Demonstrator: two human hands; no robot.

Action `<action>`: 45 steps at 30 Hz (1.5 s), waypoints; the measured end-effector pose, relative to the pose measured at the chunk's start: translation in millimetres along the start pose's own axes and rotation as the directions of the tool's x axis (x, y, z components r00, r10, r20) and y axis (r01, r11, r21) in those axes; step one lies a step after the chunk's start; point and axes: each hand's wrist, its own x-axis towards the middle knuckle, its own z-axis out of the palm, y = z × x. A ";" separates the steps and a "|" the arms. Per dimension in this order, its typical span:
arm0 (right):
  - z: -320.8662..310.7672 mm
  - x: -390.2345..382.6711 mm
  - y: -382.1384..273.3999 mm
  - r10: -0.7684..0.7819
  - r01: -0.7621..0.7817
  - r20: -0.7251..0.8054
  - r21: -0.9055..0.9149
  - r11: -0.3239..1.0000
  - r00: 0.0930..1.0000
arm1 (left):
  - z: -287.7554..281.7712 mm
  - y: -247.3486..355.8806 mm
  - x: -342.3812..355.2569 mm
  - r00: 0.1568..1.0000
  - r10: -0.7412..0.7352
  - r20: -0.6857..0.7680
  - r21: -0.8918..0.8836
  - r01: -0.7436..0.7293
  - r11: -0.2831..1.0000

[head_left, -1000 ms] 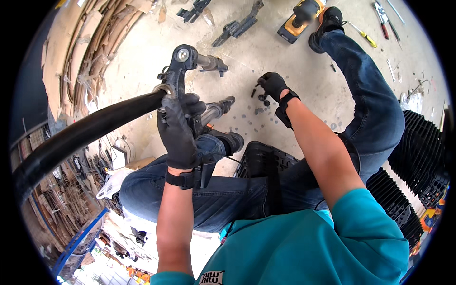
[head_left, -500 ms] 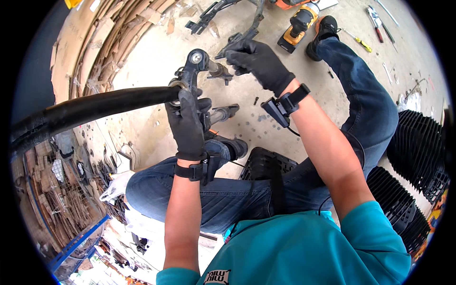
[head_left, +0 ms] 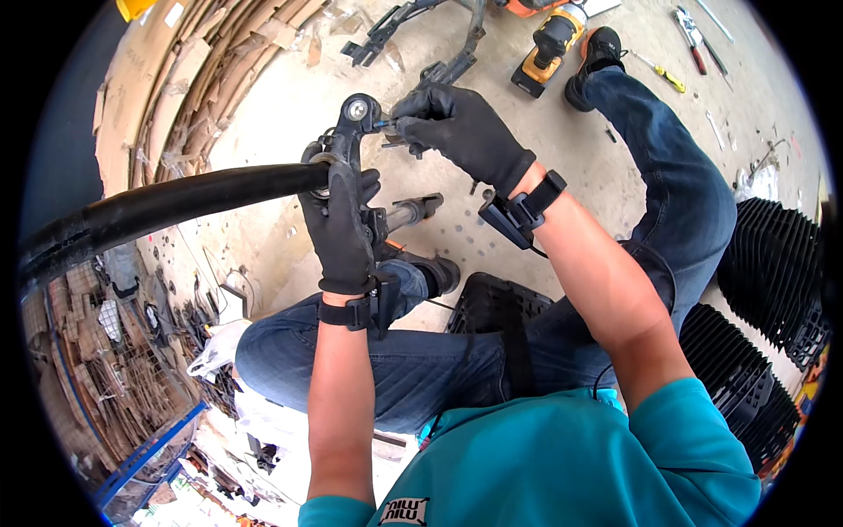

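My left hand (head_left: 341, 230), in a black glove, grips the end of a long black tube (head_left: 176, 202) where a black metal bracket (head_left: 351, 123) with a round eye is fitted. My right hand (head_left: 457, 127), also gloved, pinches a small bolt or screw (head_left: 384, 126) at the side of the bracket's top. The tube runs off to the left edge. A second metal piece (head_left: 413, 211) sticks out below the bracket, near my left knee. I sit on a black plastic crate (head_left: 492, 307).
A yellow and black cordless drill (head_left: 549, 48) lies on the concrete floor near my right foot. Black metal frame parts (head_left: 395, 26), a yellow screwdriver (head_left: 663, 77) and pliers (head_left: 694, 31) lie farther off. Cardboard sheets (head_left: 176, 79) are at the left, stacked black crates (head_left: 773, 263) at the right.
My right hand rose from the floor area to the bracket's top and now pinches a small fastener there. My left hand kept its grip on the tube end.
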 end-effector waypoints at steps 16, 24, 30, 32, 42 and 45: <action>23.9 0.3 -12.3 0.092 -0.106 -0.125 -0.115 0.988 0.988 | 2.9 0.9 1.6 0.996 -0.085 -0.010 -0.098 0.084 0.992; 18.7 -3.7 -11.5 0.056 -0.056 -0.027 0.002 0.998 0.998 | -0.5 -5.1 4.5 0.999 -0.046 -0.014 -0.088 0.045 0.995; 29.6 -5.0 -15.3 0.077 -0.107 -0.122 -0.261 0.960 0.990 | 1.0 -6.1 5.6 0.998 -0.059 0.000 -0.143 0.058 0.988; 31.5 -4.6 -16.8 0.124 -0.157 -0.127 -0.294 0.943 0.984 | 3.4 -5.4 6.3 0.998 -0.061 0.008 -0.140 0.061 0.988; 34.0 -11.1 -17.1 -0.032 0.000 -0.092 -0.330 0.944 0.995 | -1.9 -3.4 5.3 1.000 0.005 0.026 -0.130 -0.002 0.991; 36.2 -5.3 -12.9 -0.108 0.053 -0.094 -0.462 0.885 0.990 | -3.9 -9.7 6.5 0.999 -0.024 0.036 -0.138 0.029 0.990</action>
